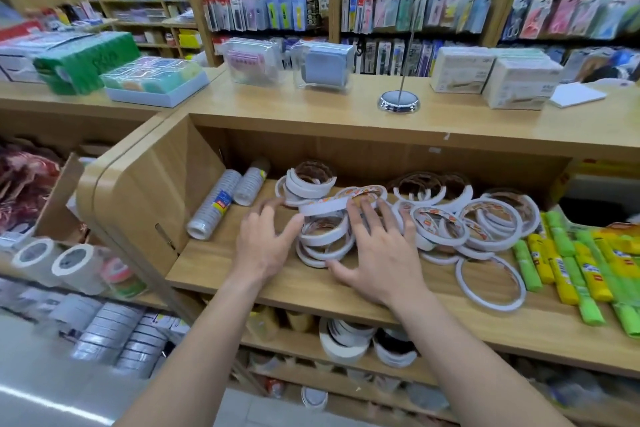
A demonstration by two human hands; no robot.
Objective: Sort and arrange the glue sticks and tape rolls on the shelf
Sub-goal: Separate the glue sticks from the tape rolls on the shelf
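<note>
A loose heap of thin white tape rolls lies on the wooden shelf, with more rolls spread to the right. My left hand is at the heap's left side, fingers spread and thumb touching a roll. My right hand lies over the heap's right side with straight, splayed fingers. Green and yellow glue stick packs lie at the shelf's right end. Two wrapped sleeves of clear tape lean in the back left corner.
The counter above carries boxes, clear holders and a chrome spike stand. Wide masking tape rolls sit on a lower shelf at left. More tape rolls fill the shelf below. Stocked racks stand behind.
</note>
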